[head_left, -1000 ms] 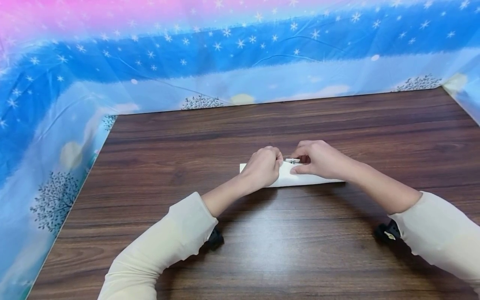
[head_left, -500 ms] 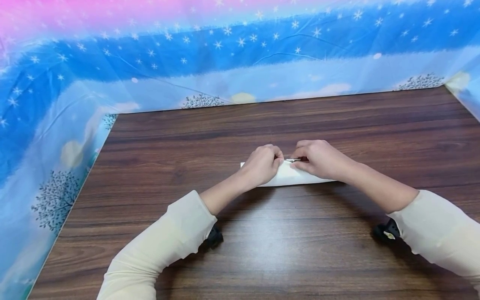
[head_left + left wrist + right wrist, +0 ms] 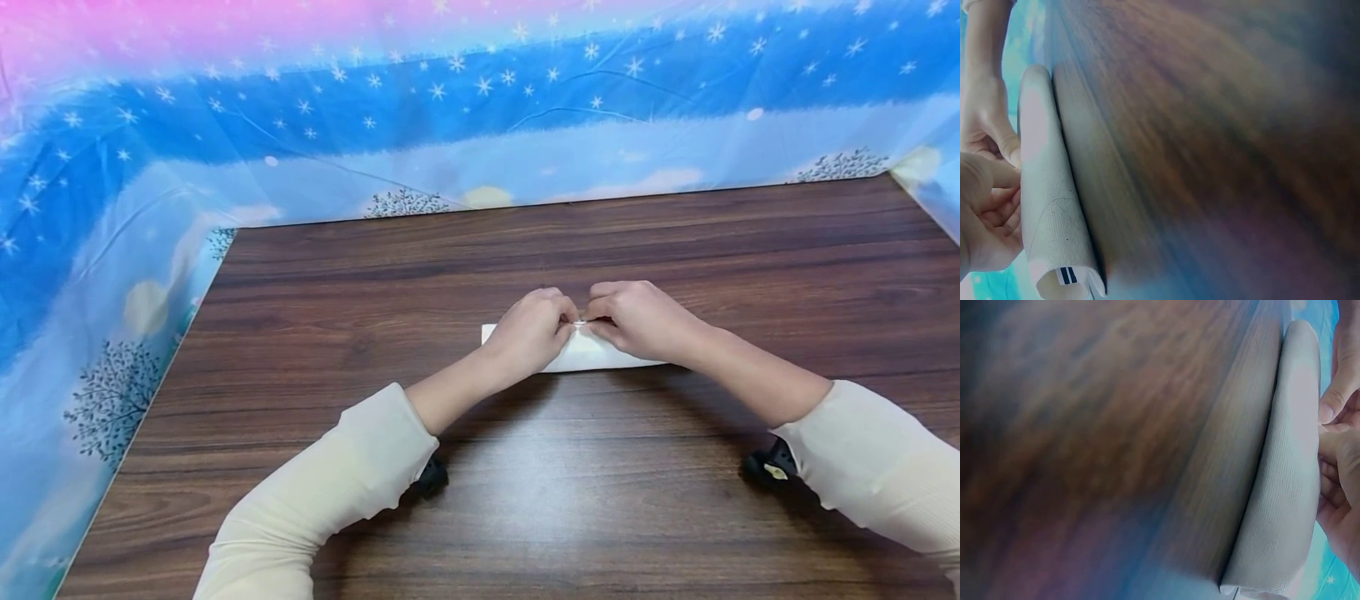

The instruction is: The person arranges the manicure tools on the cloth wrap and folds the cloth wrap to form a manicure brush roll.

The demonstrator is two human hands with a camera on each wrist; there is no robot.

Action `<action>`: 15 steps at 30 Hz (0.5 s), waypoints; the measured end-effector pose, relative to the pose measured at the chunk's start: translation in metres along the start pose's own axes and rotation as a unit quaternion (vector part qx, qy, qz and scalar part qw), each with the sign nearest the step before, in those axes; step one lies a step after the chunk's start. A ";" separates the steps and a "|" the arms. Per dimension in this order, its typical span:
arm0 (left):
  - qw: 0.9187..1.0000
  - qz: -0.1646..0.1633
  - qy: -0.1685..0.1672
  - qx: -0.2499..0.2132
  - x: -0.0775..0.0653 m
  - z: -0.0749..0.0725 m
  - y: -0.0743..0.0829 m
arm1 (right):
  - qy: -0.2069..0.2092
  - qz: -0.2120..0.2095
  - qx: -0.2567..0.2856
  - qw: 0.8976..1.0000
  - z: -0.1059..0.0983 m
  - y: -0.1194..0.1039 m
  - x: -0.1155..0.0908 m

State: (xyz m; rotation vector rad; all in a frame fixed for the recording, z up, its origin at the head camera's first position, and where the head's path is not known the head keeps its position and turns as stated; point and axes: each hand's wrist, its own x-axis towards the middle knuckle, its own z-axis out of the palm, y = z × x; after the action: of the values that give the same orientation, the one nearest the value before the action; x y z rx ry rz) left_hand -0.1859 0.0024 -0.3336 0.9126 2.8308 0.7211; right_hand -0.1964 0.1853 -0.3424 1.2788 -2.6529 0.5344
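An off-white roll of ribbed fabric (image 3: 603, 357) lies crosswise on the table, soft and tube-like. Its near end opens in the left wrist view, where a small label with dark stripes (image 3: 1067, 275) shows inside. My left hand (image 3: 529, 331) pinches at the roll's far upper side, fingers curled. Facing it, my right hand (image 3: 647, 322) pinches the same spot with thumb and fingers. A small white strip (image 3: 579, 323) shows between the two sets of fingertips, mostly hidden by them. In the right wrist view the fabric roll (image 3: 1285, 494) stands in front of the fingers.
A dark brown wood-grain table (image 3: 540, 492) spreads around the hands. Behind and to the left hangs a blue and pink cloth (image 3: 420, 108) with snowflakes and trees. Black wrist cameras (image 3: 768, 467) sit under the sleeve cuffs.
Both hands have drawn closer together over the roll, until their fingertips nearly meet. The small strip, plain to see before between them, is now mostly covered. The roll stays in place.
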 end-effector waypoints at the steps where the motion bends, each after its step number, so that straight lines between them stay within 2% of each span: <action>1: 1.000 -0.001 0.002 0.004 0.000 0.000 0.000 | 0.001 0.006 0.001 1.000 0.000 0.000 0.000; 7: 0.999 0.002 0.011 0.037 -0.004 0.001 0.004 | -0.018 0.048 -0.008 0.999 -0.007 -0.007 -0.006; 11: 0.995 0.047 0.010 0.091 -0.015 0.001 0.006 | -0.006 0.022 -0.041 0.999 -0.013 -0.018 -0.020; 15: 0.982 0.100 -0.003 0.162 -0.028 0.000 0.009 | 0.004 -0.006 -0.071 0.997 -0.013 -0.027 -0.033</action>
State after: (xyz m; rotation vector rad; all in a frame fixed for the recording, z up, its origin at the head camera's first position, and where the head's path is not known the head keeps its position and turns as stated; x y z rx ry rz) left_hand -0.1578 -0.0072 -0.3315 1.2562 2.9317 0.2697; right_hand -0.1545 0.1992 -0.3326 1.2485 -2.6213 0.3427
